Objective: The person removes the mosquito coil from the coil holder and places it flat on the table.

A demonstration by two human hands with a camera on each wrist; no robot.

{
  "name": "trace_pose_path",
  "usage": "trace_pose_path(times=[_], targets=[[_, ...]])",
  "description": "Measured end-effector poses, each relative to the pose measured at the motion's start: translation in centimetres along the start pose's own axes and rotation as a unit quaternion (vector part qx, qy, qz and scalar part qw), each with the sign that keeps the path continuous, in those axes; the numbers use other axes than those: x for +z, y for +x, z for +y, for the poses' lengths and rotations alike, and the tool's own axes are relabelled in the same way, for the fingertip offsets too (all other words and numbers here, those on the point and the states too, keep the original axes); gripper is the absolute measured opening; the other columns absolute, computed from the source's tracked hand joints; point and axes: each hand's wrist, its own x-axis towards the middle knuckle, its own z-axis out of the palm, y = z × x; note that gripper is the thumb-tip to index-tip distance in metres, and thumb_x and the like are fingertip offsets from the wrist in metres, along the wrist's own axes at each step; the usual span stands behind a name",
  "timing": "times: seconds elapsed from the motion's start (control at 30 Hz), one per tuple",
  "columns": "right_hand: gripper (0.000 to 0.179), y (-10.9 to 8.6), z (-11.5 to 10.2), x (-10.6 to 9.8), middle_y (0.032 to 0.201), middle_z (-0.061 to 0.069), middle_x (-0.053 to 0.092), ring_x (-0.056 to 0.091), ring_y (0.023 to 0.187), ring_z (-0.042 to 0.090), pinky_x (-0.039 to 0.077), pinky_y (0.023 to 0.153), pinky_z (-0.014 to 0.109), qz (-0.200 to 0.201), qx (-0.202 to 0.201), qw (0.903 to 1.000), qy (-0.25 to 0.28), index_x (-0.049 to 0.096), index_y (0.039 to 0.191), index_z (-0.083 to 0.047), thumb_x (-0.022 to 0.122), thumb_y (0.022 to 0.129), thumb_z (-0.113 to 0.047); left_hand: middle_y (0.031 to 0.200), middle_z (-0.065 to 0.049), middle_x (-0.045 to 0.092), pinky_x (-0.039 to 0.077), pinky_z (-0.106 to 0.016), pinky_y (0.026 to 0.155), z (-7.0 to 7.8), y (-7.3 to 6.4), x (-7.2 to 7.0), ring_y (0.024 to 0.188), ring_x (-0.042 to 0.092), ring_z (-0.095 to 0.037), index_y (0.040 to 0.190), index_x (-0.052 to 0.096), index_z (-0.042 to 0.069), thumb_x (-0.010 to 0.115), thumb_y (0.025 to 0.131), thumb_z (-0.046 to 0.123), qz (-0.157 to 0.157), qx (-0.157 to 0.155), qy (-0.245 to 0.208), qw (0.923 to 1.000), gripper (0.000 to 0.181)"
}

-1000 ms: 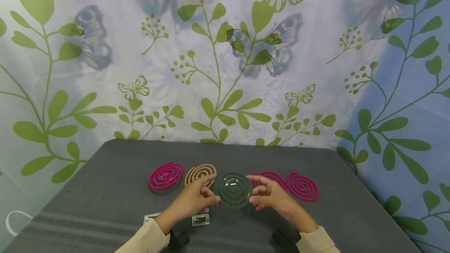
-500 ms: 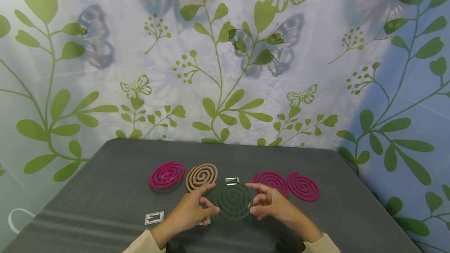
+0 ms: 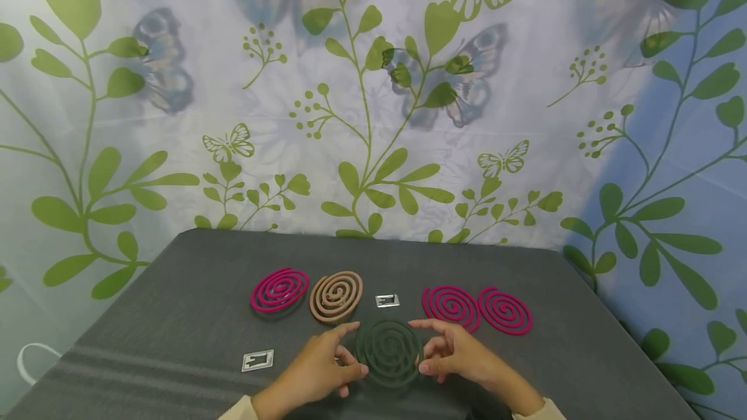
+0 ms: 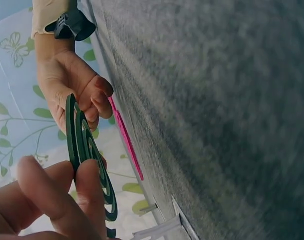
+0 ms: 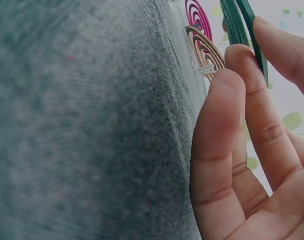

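"What does the head view show?"

"A flat dark green spiral coil point(image 3: 390, 353), held up between the person's hands over a grey cloth-covered table point(image 3: 175, 316). The left hand point(image 3: 321, 365) and right hand point(image 3: 461, 353) each pinch its rim. Beyond it sits a small silver rectangular plate with a cut-out point(image 3: 380, 301), between a tan spiral coil point(image 3: 336, 297) and two bright pink spiral coils point(image 3: 451, 308)."

"And the left wrist?"

"The green coil nearly edge-on, clear of the table, thumb and finger pinching its near edge."

"Right wrist?"

"Fingers either side of the green rim; behind them, the tan coil and another pink coil point(image 5: 199, 15)."
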Motion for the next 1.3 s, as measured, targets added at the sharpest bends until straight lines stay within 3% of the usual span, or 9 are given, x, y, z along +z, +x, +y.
trace_pose_path(times=[0.1,0.2,0.27,0.33,0.57,0.77,1.1,1.3], targets=[[0.077,-0.19,0.08,0.04,0.098,0.001,0.078,0.067,0.076,0.007,0.055,0.063,0.022,-0.007,-0.001,1.0000,-0.003,0.031,0.157,0.019,0.076,0.100,-0.007,0.080,0.005,0.075,0.046,-0.023,0.053,0.04,-0.08,0.19,0.052,0.064,-0.013,0.156,0.042,-0.015,0.085,0.091,0.012,-0.002,-0.005,0.005,1.0000,0.082],[0.076,-0.33,0.17,0.07,0.096,0.000,0.077,0.065,0.075,0.006,0.052,0.060,0.020,-0.010,0.004,0.9999,0.000,0.031,0.157,0.019,0.075,0.100,-0.005,0.080,0.007,0.075,0.059,-0.040,0.078,0.06,-0.22,0.26,0.052,0.067,-0.015,0.155,0.043,-0.015,0.085,0.091,0.011,-0.004,-0.003,0.023,0.9997,0.081],[0.076,-0.41,0.23,0.06,0.094,-0.001,0.076,0.064,0.075,0.006,0.051,0.059,0.019,-0.010,0.011,0.9999,0.003,0.031,0.157,0.019,0.075,0.100,-0.005,0.080,0.008,0.075,0.055,-0.054,0.097,0.03,-0.31,0.29,0.052,0.068,-0.016,0.155,0.043,-0.017,0.085,0.091,0.011,-0.007,0.001,0.033,0.9994,0.081],[0.075,-0.45,0.31,0.03,0.092,-0.002,0.075,0.063,0.075,0.006,0.050,0.058,0.019,-0.010,0.017,0.9998,0.002,0.032,0.157,0.019,0.075,0.100,-0.005,0.079,0.009,0.075,0.048,-0.063,0.103,0.00,-0.37,0.35,0.052,0.068,-0.015,0.154,0.043,-0.017,0.085,0.092,0.012,-0.012,0.000,0.038,0.9992,0.081],[0.074,-0.45,0.52,0.04,0.088,-0.004,0.073,0.062,0.072,0.004,0.049,0.057,0.017,-0.018,0.025,0.9995,-0.011,0.033,0.155,0.021,0.075,0.100,-0.005,0.080,0.008,0.074,0.056,-0.053,0.097,-0.16,-0.37,0.39,0.052,0.068,-0.013,0.151,0.043,-0.021,0.085,0.091,0.011,-0.031,-0.012,0.041,0.9986,0.080],[0.073,-0.53,0.45,0.23,0.086,-0.003,0.071,0.063,0.072,0.005,0.048,0.055,0.017,-0.013,0.042,0.9990,-0.010,0.035,0.154,0.023,0.075,0.099,-0.004,0.079,0.005,0.076,0.055,-0.051,0.101,-0.17,-0.34,0.29,0.052,0.066,-0.012,0.148,0.043,-0.026,0.084,0.092,0.011,-0.051,-0.017,0.029,0.9982,0.079],[0.071,-0.58,0.09,0.56,0.085,0.001,0.071,0.057,0.063,0.003,0.047,0.051,0.017,-0.001,0.052,0.9984,-0.024,0.039,0.151,0.024,0.078,0.098,-0.002,0.075,0.002,0.075,0.049,-0.062,0.107,-0.28,-0.38,0.20,0.053,0.065,-0.010,0.147,0.046,-0.025,0.081,0.094,0.012,-0.073,-0.024,0.039,0.9962,0.073],[0.069,-0.53,0.17,0.63,0.084,0.002,0.071,0.061,0.064,0.005,0.048,0.050,0.018,0.010,0.057,0.9975,-0.040,0.043,0.150,0.021,0.079,0.096,-0.001,0.073,0.002,0.073,0.055,-0.055,0.101,-0.24,-0.42,0.13,0.053,0.064,-0.010,0.146,0.048,-0.024,0.081,0.094,0.010,-0.079,-0.029,0.045,0.9954,0.070]])
